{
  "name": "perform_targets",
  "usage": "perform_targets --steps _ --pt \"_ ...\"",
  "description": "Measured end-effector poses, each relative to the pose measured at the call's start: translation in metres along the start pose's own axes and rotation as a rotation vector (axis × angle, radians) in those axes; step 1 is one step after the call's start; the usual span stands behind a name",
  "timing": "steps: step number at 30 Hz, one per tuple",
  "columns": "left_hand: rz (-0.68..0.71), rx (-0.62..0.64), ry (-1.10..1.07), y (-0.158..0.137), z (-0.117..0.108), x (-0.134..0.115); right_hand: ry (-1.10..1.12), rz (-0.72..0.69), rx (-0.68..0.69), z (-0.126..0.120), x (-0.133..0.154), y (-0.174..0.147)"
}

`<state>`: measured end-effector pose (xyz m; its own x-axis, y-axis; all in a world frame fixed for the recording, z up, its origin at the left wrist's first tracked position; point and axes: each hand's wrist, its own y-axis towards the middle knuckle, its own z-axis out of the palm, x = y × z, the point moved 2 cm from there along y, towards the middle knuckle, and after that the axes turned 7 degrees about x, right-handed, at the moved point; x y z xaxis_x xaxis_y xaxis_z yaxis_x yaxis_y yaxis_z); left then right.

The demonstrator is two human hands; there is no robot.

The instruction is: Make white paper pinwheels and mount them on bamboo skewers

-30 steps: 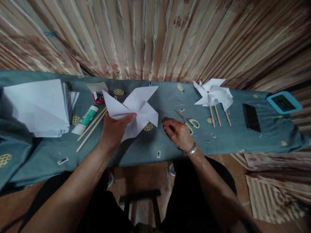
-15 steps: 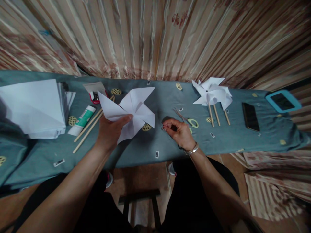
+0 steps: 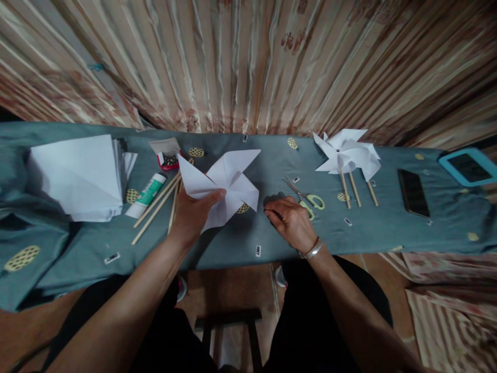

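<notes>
My left hand (image 3: 194, 213) grips a white paper pinwheel (image 3: 237, 182), thumb pressed near its centre and fingers hidden beneath. The paper vanes are folded inward to the middle, and no stick shows on it. To its right, my right hand (image 3: 292, 220) is low over the cloth with thumb and fingers pinched together; whatever they hold is too small to make out. Just beyond that hand lie scissors (image 3: 315, 201) with pale green handles, blades apart. Wooden sticks (image 3: 155, 213) rest left of the pinwheel, partly behind my left hand.
A blue-green cloth (image 3: 233, 248) covers the narrow table. On the left are a paper stack (image 3: 77, 176), a glue stick (image 3: 146, 194) and a red box of small metal pins (image 3: 169, 159). Rightward lie overlapping pinwheels on sticks (image 3: 347, 150), a phone (image 3: 413, 192) and a blue-framed device (image 3: 469, 166).
The whole view has shifted, so everything appears further right and slightly lower. My left hand keeps hold of the pinwheel; my right hand stays pinched near the cloth, its fingertips tipped further downward.
</notes>
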<state>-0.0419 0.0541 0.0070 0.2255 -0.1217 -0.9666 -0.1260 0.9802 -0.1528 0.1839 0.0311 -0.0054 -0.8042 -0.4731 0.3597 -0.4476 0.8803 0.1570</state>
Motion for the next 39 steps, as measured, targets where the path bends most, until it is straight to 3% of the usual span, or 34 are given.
perform_targets --steps 5,8,14,17,21,29,33,39 --pt "0.0 0.037 -0.003 0.0 -0.001 0.002 -0.108 -0.06 -0.017 0.004 0.004 -0.003" --pt "0.012 0.045 -0.002 0.0 -0.001 0.004 -0.035 -0.027 -0.062 0.002 0.005 -0.003" --pt "0.041 0.044 0.037 -0.003 0.004 0.0 0.569 0.232 -0.318 -0.026 0.028 -0.004" --pt "0.08 0.075 0.093 -0.005 0.009 -0.002 0.758 0.213 -0.283 -0.033 0.054 -0.002" --pt "0.137 0.112 0.166 -0.008 0.014 -0.004 0.628 0.139 -0.242 -0.03 0.075 0.005" --pt "0.174 0.144 0.277 -0.015 0.015 -0.013 0.381 0.001 -0.298 -0.03 0.084 0.01" --pt "0.194 0.171 0.309 -0.017 0.015 -0.011 0.35 0.048 -0.318 -0.029 0.081 0.008" --pt "0.119 0.21 0.264 -0.021 0.016 -0.008 0.366 0.095 -0.32 -0.024 0.076 0.008"
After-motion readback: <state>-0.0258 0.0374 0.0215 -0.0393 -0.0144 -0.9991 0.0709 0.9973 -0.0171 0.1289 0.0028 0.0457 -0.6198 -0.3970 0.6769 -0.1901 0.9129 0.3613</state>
